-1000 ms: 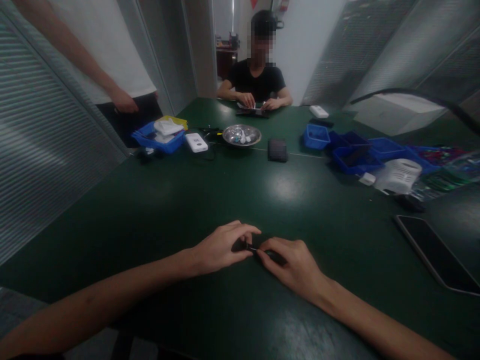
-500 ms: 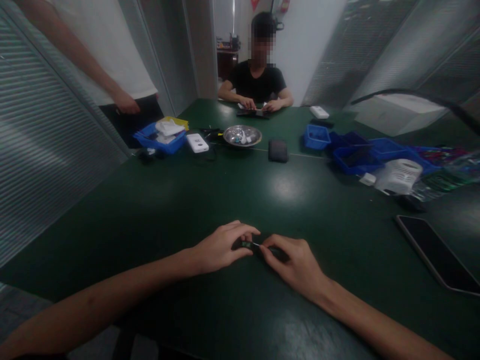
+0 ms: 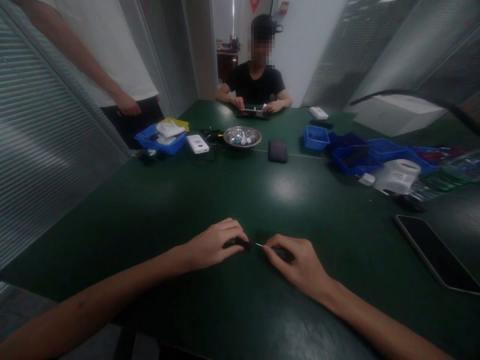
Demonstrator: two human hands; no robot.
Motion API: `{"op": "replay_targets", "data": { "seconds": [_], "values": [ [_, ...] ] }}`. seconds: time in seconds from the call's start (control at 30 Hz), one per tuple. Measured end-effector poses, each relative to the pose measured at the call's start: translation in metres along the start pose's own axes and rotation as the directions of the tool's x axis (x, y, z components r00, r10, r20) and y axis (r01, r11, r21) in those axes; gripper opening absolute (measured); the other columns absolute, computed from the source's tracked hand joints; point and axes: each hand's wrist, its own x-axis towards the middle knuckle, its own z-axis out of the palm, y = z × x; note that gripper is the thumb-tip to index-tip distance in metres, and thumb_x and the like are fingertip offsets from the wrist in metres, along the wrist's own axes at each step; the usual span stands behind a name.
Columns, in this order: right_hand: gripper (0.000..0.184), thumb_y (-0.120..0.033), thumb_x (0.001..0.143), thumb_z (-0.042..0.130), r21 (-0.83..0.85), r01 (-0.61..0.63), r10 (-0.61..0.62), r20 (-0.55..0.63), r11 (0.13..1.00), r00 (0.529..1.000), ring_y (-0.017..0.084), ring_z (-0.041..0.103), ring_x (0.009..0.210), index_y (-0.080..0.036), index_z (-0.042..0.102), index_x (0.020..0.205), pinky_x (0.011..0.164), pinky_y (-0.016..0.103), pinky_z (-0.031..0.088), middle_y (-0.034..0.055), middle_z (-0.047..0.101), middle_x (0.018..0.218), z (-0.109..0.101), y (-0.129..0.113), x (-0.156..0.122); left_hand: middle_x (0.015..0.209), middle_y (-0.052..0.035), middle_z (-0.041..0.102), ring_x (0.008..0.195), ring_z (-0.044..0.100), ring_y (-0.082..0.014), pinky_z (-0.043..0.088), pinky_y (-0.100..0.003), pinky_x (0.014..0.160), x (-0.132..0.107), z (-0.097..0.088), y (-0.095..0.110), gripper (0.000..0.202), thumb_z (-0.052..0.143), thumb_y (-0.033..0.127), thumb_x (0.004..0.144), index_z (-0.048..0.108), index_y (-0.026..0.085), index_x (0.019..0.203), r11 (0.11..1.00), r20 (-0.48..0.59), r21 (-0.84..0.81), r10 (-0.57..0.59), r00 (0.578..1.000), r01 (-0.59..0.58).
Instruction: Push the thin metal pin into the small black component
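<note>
Just above the green tabletop (image 3: 210,200), my left hand (image 3: 215,244) is closed, its thumb and fingers gripping a small dark piece (image 3: 243,243). Its exact kind is too small and dim to make out. To the right, my right hand (image 3: 298,257) pinches a thin, pale, metallic-looking strip (image 3: 258,245) between thumb and forefinger. The strip's tip points left toward the dark piece, with a narrow gap between them. My right fingers hide the rest of the strip.
A phone (image 3: 437,252) lies at the right. Farther back are a metal dish (image 3: 242,144) with small parts, a dark square item (image 3: 278,151), a white power bank (image 3: 198,144) and blue trays (image 3: 317,145). One person (image 3: 257,82) sits opposite; another (image 3: 127,102) stands at left.
My left hand has shifted slightly left with the dark piece, and its fingers have closed further around it. The gap to the strip has widened. The seated person's hands have moved apart.
</note>
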Motion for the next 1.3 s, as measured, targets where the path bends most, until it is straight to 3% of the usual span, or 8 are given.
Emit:
{"op": "replay_targets", "data": {
  "seconds": [0.1,0.23,0.47,0.63,0.77,0.87,1.07,1.3],
  "values": [
    [0.024,-0.036,0.102,0.056,0.004,-0.011,0.011,0.001,1.000,1.000,0.013,0.064,0.063,-0.021,0.071,0.092,0.058,0.024,0.047,0.0002,0.070,0.078,-0.002,-0.002,0.000,0.118,-0.0080,0.065,0.113,0.059,-0.0208,0.047,-0.035,0.099,-0.014,-0.020,-0.017,0.023,0.055,0.019,0.102,0.068,0.023,0.122,0.998,-0.001,0.055,-0.017,1.000,0.017],
    [0.024,-0.036,0.102,0.056,0.005,-0.001,0.001,0.005,1.000,1.000,0.013,0.062,0.060,-0.021,0.072,0.093,0.059,0.024,0.048,-0.0003,0.070,0.077,-0.004,-0.003,-0.001,0.120,-0.0083,0.065,0.114,0.060,-0.0217,0.047,-0.037,0.102,-0.035,-0.067,-0.063,0.025,0.052,0.022,0.102,0.069,0.022,0.121,0.973,-0.161,0.182,-0.111,0.981,0.140],
    [0.026,-0.037,0.102,0.055,-0.009,-0.039,0.039,-0.018,0.999,0.999,0.015,0.065,0.063,-0.021,0.072,0.092,0.055,0.025,0.047,0.0013,0.072,0.078,-0.020,0.000,-0.010,0.117,-0.0102,0.068,0.099,0.062,-0.0245,0.050,-0.038,0.092,-0.058,-0.143,-0.127,0.035,0.061,0.038,0.093,0.070,0.020,0.122,0.801,-0.497,0.225,-0.395,0.773,0.555],
    [0.030,-0.043,0.103,0.054,-0.017,-0.114,0.113,-0.051,0.993,0.992,0.016,0.066,0.064,-0.022,0.073,0.092,0.057,0.026,0.048,0.0012,0.073,0.079,-0.027,0.008,-0.011,0.119,-0.0097,0.068,0.096,0.063,-0.0231,0.050,-0.034,0.086,-0.069,-0.149,-0.133,0.044,0.063,0.046,0.091,0.069,0.022,0.127,0.808,-0.527,0.231,-0.365,0.767,0.543],
    [0.031,-0.044,0.102,0.055,-0.005,-0.118,0.118,-0.046,0.993,0.992,0.016,0.067,0.065,-0.022,0.074,0.094,0.057,0.026,0.049,0.0014,0.074,0.080,-0.026,0.010,-0.009,0.108,-0.0101,0.070,0.091,0.063,-0.0242,0.050,-0.031,0.076,-0.079,-0.152,-0.135,0.051,0.073,0.054,0.081,0.072,0.019,0.117,0.712,-0.610,0.202,-0.446,0.655,0.673],
    [0.030,-0.044,0.102,0.055,-0.002,-0.123,0.122,-0.045,0.992,0.991,0.017,0.068,0.067,-0.021,0.074,0.094,0.059,0.027,0.049,0.0016,0.074,0.080,-0.026,0.010,-0.010,0.098,-0.0087,0.071,0.086,0.064,-0.0242,0.048,-0.030,0.071,-0.085,-0.156,-0.134,0.041,0.074,0.056,0.078,0.075,0.020,0.098,0.671,-0.575,0.183,-0.520,0.632,0.718],
    [0.031,-0.044,0.102,0.055,-0.009,-0.124,0.123,-0.055,0.992,0.991,0.016,0.067,0.064,-0.021,0.074,0.093,0.057,0.027,0.049,0.0012,0.073,0.078,-0.025,0.009,-0.010,0.097,-0.0105,0.072,0.084,0.065,-0.0258,0.046,-0.031,0.067,-0.093,-0.157,-0.132,0.046,0.073,0.059,0.078,0.073,0.018,0.099,0.587,-0.620,0.166,-0.563,0.547,0.793],
    [0.032,-0.045,0.102,0.055,-0.025,-0.125,0.123,-0.057,0.992,0.991,0.015,0.066,0.061,-0.022,0.074,0.093,0.054,0.026,0.048,0.0007,0.073,0.077,-0.023,0.009,-0.009,0.093,-0.0079,0.074,0.082,0.068,-0.0244,0.048,-0.031,0.068,-0.090,-0.152,-0.126,0.030,0.065,0.048,0.089,0.071,0.019,0.097,0.637,-0.619,0.177,-0.521,0.588,0.750]
  ]
}}
